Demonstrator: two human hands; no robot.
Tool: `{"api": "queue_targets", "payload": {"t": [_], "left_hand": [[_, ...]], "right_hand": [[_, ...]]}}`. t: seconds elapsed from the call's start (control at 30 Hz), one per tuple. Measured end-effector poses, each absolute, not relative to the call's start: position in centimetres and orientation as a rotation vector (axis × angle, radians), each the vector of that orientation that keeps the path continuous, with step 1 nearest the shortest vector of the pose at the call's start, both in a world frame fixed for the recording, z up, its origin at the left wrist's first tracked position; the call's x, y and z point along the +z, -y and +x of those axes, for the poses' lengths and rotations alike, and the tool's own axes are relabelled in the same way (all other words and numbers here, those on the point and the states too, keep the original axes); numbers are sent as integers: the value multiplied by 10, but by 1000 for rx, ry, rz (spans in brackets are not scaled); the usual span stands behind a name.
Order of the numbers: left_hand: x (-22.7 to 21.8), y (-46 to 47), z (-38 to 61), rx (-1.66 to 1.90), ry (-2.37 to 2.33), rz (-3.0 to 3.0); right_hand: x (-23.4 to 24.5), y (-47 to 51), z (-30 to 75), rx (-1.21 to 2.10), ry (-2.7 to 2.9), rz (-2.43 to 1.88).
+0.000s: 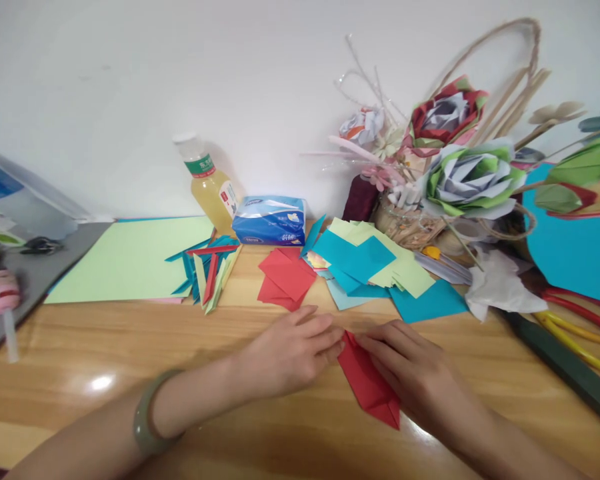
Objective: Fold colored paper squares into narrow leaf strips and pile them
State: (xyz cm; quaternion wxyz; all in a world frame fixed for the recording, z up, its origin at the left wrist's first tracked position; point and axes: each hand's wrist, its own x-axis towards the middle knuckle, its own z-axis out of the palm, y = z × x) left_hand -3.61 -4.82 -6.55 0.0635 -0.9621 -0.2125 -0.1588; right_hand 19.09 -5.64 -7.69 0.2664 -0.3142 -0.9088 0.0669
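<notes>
A folded piece of red paper (367, 383) with visible creases lies slanted just above the wooden table, its narrow end pointing away from me. My right hand (415, 363) grips it along the right side, thumb and fingers near the upper edge. At the top left corner, the curled fingertips of my left hand (300, 350) close on the paper; the thumb is mostly hidden. Beyond my hands lie a small stack of red paper squares (286, 277) and a spread of blue and pale green squares (363, 260). Folded paper strips (213, 270) form a pile farther left.
Large pale green sheets (130, 263) lie at the left. A drink bottle (210, 190) and a tissue pack (269, 220) stand by the wall. At the right are a basket of paper flowers (410, 223), crumpled tissue (503, 283) and a dark green long object (565, 363).
</notes>
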Motion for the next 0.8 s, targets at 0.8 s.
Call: {"api": "queue_targets", "payload": {"t": [0.8], "left_hand": [[-68,51,-36,-322,675,-3012]], "right_hand": [[-69,58,189,-121,2585,-680]]}}
